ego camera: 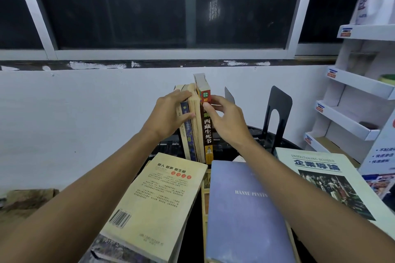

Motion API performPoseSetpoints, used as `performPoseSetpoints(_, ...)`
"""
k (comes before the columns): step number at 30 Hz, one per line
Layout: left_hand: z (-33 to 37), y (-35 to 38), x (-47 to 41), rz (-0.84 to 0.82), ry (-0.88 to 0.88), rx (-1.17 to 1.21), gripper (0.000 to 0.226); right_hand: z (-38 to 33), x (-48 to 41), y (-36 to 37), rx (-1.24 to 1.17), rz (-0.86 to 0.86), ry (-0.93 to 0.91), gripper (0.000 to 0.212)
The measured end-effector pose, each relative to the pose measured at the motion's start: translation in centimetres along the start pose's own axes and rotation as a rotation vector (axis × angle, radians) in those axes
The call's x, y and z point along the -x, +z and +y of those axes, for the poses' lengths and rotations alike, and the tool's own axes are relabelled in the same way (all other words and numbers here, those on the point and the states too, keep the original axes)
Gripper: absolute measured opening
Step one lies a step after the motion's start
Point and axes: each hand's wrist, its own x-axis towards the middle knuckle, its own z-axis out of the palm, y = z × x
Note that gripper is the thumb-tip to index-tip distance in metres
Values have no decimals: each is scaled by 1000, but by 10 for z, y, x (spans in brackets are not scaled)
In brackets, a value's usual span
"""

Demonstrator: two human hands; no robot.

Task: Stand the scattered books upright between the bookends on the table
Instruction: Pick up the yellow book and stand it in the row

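Observation:
Three books stand upright at the back of the dark round table [284, 142]: a blue-spined one [187, 134], a yellowed one [195, 126] and a dark book with Chinese lettering on its spine [207, 132]. My left hand [171, 113] grips the left two near their tops. My right hand [226, 117] pinches the top of the dark book. A black metal bookend [277, 111] stands to the right, apart from the books. A second bookend [229, 96] shows just behind my right hand. Lying flat in front are a yellow book [154, 205], a blue book [243, 215] and a white business book [333, 177].
A white wall and a dark window rise right behind the table. White cardboard shelving [350, 111] stands at the right. Another book [111, 247] lies under the yellow one at the near left. Brown cardboard [27, 200] lies on the floor at the left.

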Motion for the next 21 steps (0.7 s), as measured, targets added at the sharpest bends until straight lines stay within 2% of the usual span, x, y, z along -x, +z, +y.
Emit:
performPoseSetpoints(5,-2,0,1,-3,7,21,53,15,3,-10,26,-255,86,52)
performPoseSetpoints(21,0,-4,4,26,-32,25,52,16,2,0,20,-276,73,53)
